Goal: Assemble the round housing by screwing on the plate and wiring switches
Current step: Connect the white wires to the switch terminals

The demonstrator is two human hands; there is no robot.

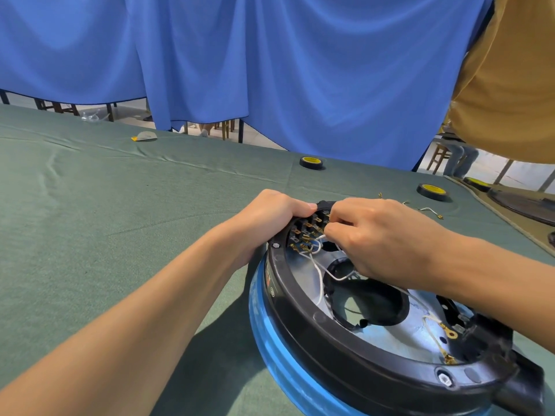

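**Green-clothed bench [120, 205]: switch wiring in hand**

Round housing [300, 310] is set near right. Its far rim is gripped by the left hand [270, 214], fingers curled over. At the switch terminals [303, 235], a white wire [319, 277] is pinched by the right hand [381, 241]. Next, likely: wire end aligned and pushed squarely home.

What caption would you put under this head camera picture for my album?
Left hand grips the round housing while the right hand pinches a white wire at the switch terminals.

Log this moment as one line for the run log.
left hand: grips housing rim | right hand: pinches white wire at switch terminals | stage: wiring switches
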